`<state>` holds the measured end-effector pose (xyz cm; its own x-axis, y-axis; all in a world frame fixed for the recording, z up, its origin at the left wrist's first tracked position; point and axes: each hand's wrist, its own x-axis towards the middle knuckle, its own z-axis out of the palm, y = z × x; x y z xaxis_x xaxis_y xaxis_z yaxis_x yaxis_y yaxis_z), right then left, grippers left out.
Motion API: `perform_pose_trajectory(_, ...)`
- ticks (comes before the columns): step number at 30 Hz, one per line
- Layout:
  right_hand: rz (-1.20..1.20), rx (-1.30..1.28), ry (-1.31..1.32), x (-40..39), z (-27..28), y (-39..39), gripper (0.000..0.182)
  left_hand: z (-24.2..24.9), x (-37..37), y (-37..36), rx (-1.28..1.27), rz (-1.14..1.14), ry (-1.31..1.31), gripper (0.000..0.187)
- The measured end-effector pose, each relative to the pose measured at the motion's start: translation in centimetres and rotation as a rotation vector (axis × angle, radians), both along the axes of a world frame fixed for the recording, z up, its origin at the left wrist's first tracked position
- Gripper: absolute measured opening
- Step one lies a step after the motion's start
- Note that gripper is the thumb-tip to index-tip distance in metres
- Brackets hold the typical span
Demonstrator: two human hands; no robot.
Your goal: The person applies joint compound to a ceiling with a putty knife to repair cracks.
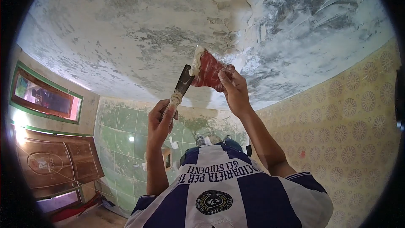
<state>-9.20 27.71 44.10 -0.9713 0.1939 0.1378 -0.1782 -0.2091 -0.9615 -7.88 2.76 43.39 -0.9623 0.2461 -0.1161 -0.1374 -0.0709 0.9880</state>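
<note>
My left hand [162,116] is closed round the putty-smeared handle of a narrow putty knife [183,80], whose dark blade points up. Between thumb and fingers, my right hand [236,93] pinches a red, roughly triangular spreader [209,73]. White putty [196,61] clings to the spreader's left edge, and the tip of the knife blade is at that edge. Both tools are in front of a mottled grey and white plastered surface [160,38], which has rough, cracked patches near the top middle.
Patterned yellowish wall covering [350,131] is on the right. Green tiles [126,131] spotted with white stand behind the hands. At the left are a green-framed window [44,95] and wooden door panels [50,162]. My striped shirt [261,194] fills the lower middle.
</note>
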Motion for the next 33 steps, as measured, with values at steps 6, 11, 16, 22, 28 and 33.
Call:
perform_pose_trajectory(6,0.056,0.156,-0.034,0.8,-0.7,-0.7,0.021,0.1,0.1,0.4,0.025,0.016,0.029,0.030)
perform_pose_trajectory(11,0.137,0.009,-0.070,1.1,-2.1,-1.1,0.019,0.5,-0.1,0.6,0.056,0.044,-0.014,0.027)
perform_pose_trajectory(16,0.167,0.076,-0.171,1.4,-3.5,-1.0,0.017,0.5,-0.1,0.4,0.072,0.035,-0.036,0.027)
perform_pose_trajectory(22,0.032,-0.330,-0.174,0.8,-4.8,-1.1,0.018,-0.1,0.0,0.0,0.069,0.010,0.041,0.026)
perform_pose_trajectory(28,0.135,-0.441,-0.386,1.4,-3.5,0.3,0.022,-2.1,-0.9,-0.9,-0.015,-0.051,0.268,0.029)
perform_pose_trajectory(33,0.156,-0.514,-0.384,2.0,-3.6,-0.5,0.028,-3.5,-1.4,-1.2,-0.172,-0.061,0.367,0.029)
